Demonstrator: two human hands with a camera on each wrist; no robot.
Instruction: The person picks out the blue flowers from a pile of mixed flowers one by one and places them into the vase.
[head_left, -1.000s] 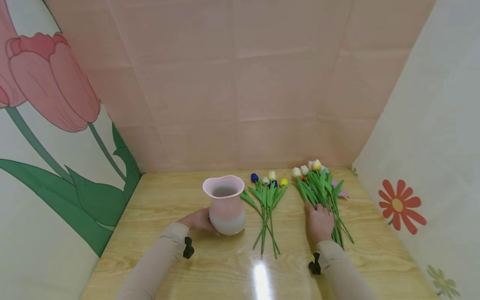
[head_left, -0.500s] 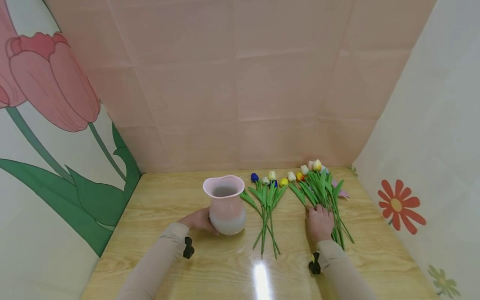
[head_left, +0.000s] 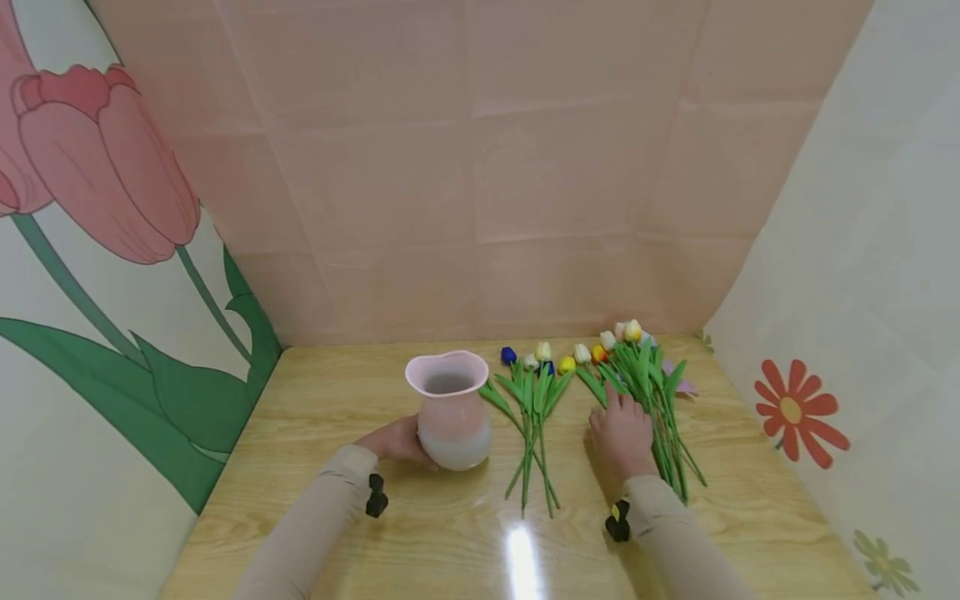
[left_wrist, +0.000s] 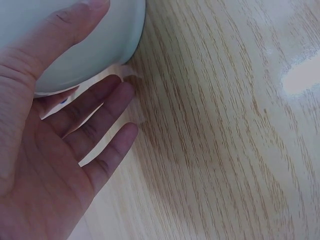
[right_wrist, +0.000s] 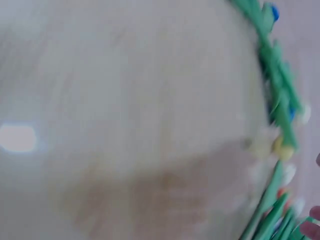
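Vase (head_left: 453,429), pink above and pale below, is near the middle of the wooden table (head_left: 322,383) with its mouth upward, and the left hand (head_left: 401,440) holds its side, the thumb on its wall and the last fingers loosely spread. To the right lies a small bunch of flowers (head_left: 529,404), then a bigger bunch (head_left: 647,375), at whose left edge the right hand (head_left: 624,429) has its fingers wide, though I cannot tell if it touches a stem. Behind is a creased pink sheet (head_left: 472,183).
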